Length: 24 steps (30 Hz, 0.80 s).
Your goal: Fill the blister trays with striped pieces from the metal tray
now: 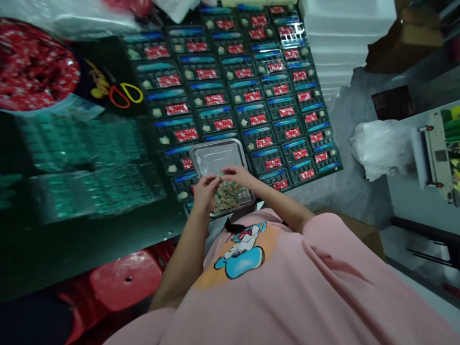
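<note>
A metal tray (219, 157) sits near my body, with many small green and tan pieces (227, 197) heaped in its near part. Over the tray, my left hand (205, 192) and my right hand (237, 175) meet at the fingertips, both pinched on a small greenish piece (219, 176). Beyond and beside the tray lie rows of dark compartment trays (230, 62), many holding a blue pen, a red patterned packet (214, 99) and a small light piece.
At the left are a tub of red packets (36, 67), scissors (120, 96) and bagged green trays (64, 194). White foam boxes (345, 28) stand at the back right. A red stool (125, 280) is below the table edge; a white bag (383, 146) lies right.
</note>
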Available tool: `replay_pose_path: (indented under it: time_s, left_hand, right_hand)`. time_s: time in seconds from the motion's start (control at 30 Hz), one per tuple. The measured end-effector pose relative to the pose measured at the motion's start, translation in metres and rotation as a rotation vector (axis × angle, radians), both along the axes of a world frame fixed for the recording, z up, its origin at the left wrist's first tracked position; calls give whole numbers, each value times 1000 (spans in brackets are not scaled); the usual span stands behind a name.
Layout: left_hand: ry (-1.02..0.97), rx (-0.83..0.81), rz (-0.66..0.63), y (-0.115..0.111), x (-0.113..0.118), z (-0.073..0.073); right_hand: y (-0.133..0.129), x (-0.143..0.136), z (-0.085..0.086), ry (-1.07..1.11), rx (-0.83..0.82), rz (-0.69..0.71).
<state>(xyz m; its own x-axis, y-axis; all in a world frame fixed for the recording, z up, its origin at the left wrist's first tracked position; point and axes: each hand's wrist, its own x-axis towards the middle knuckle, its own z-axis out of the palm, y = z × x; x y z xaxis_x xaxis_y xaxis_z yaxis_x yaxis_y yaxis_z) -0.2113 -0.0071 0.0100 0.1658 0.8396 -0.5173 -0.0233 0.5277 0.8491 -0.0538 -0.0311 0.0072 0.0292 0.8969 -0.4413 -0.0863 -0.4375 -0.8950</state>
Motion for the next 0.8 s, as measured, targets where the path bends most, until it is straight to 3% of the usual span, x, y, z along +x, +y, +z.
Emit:
replay_pose_path:
  time_s: [0.27, 0.33, 0.43, 0.53, 0.63, 0.8]
  left_hand:
    - [24, -23, -197, -5, 31, 10]
    - [45, 0, -269, -8, 42, 14]
    - [73, 45, -319, -10, 53, 20]
    - [93, 77, -291, -8, 54, 19]
    - [124, 101, -250, -5, 49, 13]
    - [162, 118, -249, -1, 48, 8]
  right_hand:
    - [-28, 28, 22, -205, 84, -31]
    - [-42, 50, 28, -267, 107, -74]
    - [-69, 101, 33, -380, 81, -250]
    - [-96, 164, 29, -524, -20, -435]
    - [-112, 211, 18, -658, -151, -520]
    - [-111, 231, -3, -736, -263, -441]
